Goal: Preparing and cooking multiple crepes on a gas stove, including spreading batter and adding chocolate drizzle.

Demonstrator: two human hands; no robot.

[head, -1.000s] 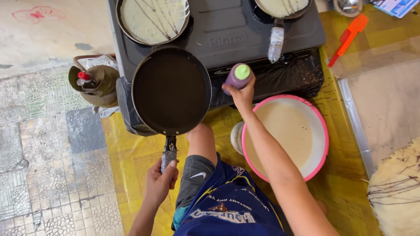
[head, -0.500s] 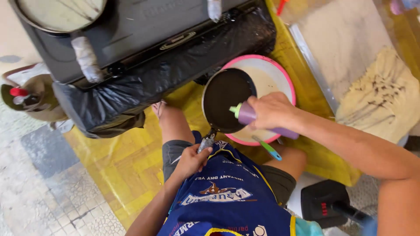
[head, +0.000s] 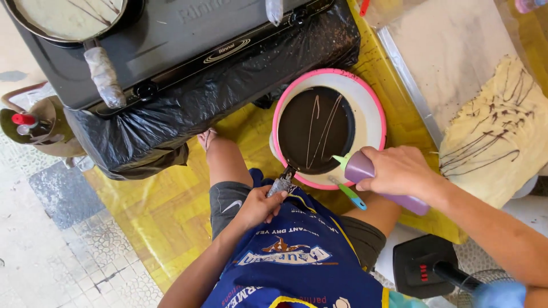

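Observation:
My left hand grips the wrapped handle of a small black frying pan, held over a pink-rimmed basin of pale batter. Thin pale lines of batter streak the pan's dark surface. My right hand holds a purple squeeze bottle with a green nozzle, tipped toward the pan's near edge. A green and blue utensil lies under the bottle at the basin's rim.
A black gas stove wrapped in black plastic stands ahead, with another pan of batter on it. Thin crepes with dark lines lie at right on a white board. A small fan base sits at lower right. A pot with bottles is at left.
The pan has come off the stove and now hangs over the pink basin. The bottle has followed and drawn pale batter lines across the pan.

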